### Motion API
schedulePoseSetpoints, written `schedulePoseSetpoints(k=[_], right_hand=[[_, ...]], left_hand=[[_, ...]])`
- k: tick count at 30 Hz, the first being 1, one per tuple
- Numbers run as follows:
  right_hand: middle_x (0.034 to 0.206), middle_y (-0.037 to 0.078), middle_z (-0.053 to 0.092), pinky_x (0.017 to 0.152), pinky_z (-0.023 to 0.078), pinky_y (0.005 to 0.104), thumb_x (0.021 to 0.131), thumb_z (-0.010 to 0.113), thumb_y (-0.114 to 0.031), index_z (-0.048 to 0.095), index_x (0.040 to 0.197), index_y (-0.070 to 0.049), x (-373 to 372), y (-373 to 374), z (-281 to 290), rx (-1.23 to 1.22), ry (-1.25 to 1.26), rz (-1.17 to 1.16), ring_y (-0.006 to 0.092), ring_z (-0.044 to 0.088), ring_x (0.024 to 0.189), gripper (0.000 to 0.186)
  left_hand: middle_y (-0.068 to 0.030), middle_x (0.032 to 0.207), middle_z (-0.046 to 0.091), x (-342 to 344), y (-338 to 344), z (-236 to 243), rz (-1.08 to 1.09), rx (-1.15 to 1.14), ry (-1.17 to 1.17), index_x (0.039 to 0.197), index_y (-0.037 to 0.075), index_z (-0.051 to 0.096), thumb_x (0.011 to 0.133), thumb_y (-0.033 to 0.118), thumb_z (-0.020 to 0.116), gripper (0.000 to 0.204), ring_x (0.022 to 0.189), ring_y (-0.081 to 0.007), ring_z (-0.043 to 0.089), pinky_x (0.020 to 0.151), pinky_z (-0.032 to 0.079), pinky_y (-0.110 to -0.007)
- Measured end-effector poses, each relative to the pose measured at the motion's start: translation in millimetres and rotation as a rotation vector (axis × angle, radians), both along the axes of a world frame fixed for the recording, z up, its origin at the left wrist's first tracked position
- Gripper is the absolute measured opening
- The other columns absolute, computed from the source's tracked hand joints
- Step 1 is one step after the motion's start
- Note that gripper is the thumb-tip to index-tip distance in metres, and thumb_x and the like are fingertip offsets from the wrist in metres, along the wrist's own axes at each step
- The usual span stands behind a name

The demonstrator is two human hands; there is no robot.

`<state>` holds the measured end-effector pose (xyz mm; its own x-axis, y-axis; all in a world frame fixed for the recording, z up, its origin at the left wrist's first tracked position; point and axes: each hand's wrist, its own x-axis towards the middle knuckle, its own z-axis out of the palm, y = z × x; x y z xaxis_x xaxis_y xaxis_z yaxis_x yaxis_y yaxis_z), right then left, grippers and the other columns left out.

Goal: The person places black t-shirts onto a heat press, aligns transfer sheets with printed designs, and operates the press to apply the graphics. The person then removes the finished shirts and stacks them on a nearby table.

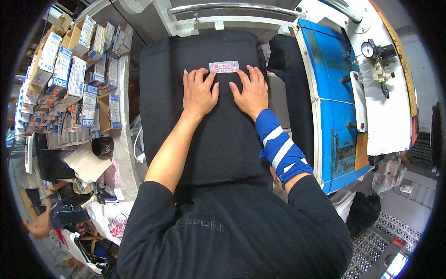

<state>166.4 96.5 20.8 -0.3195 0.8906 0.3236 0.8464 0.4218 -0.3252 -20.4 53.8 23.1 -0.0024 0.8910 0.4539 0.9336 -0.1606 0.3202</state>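
Observation:
A black cloth (209, 139), perhaps a garment, lies spread over a flat board in front of me. Near its far end is a small clear transfer sheet (224, 67) with pink lettering. My left hand (200, 93) rests palm down on the cloth, fingers stretched out, its fingertips close to the sheet's lower left corner. Lying flat on the other side, my right hand (251, 92) has its fingers spread by the sheet's lower right corner. Neither hand grips anything. A blue wrap with white stripes (281, 149) covers my right forearm.
To the right stands a blue machine part (330, 102) with a pressure gauge (367, 49) beyond it. A metal bar (237, 7) runs across the far side. Stacked small cartons (69, 74) fill the left. Another person's hand (41, 225) shows at lower left.

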Motion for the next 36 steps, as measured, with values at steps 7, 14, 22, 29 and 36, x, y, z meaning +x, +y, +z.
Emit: schedulePoseSetpoints(k=[7,14,22,29,36], right_hand=[[0.148,0.019,0.049,0.111,0.037,0.0557,0.093,0.065,-0.041,0.064,0.131,-0.011,-0.5,0.6,-1.8,0.005,0.016,0.003,0.0409,0.039,0.142,0.048],[0.147,0.02,0.049,0.111,0.037,0.0556,0.093,0.065,-0.041,0.064,0.13,-0.011,0.6,-0.3,-0.7,0.006,0.022,0.01,0.0409,0.039,0.142,0.047],[0.147,0.02,0.05,0.111,0.037,0.0557,0.093,0.064,-0.041,0.065,0.13,-0.012,1.2,-0.3,-3.0,0.019,0.025,0.017,0.0412,0.039,0.141,0.046],[0.146,0.02,0.05,0.111,0.037,0.0557,0.093,0.065,-0.04,0.066,0.129,-0.012,0.6,0.9,-2.3,0.02,0.023,0.015,0.0414,0.04,0.141,0.046],[0.146,0.02,0.05,0.111,0.037,0.0556,0.092,0.066,-0.039,0.066,0.129,-0.012,0.5,-0.1,-0.8,0.022,0.025,0.016,0.0411,0.04,0.141,0.046]], left_hand=[[-0.0114,0.121,0.058,1.9,0.6,1.8,0.018,-0.007,-0.009,0.124,0.01,0.069,0.089,0.023,0.07,0.038,0.12,-0.033,0.053,0.115,0.033,-0.06],[-0.0123,0.119,0.06,0.8,0.3,0.1,0.009,0.01,-0.024,0.122,0.009,0.07,0.089,0.021,0.069,0.035,0.119,-0.0332,0.054,0.115,0.033,-0.06],[-0.0126,0.121,0.06,1.8,-1.1,2.0,0.011,0.01,-0.019,0.121,0.007,0.07,0.089,0.02,0.069,0.035,0.12,-0.0331,0.055,0.115,0.033,-0.059],[-0.012,0.12,0.06,1.6,0.2,-0.5,0.012,0.017,-0.032,0.12,0.006,0.07,0.088,0.02,0.069,0.035,0.12,-0.0326,0.054,0.115,0.032,-0.061],[-0.0118,0.12,0.06,1.5,0.0,-0.5,0.015,0.009,-0.035,0.121,0.007,0.069,0.089,0.02,0.069,0.035,0.12,-0.0331,0.055,0.115,0.033,-0.059]])
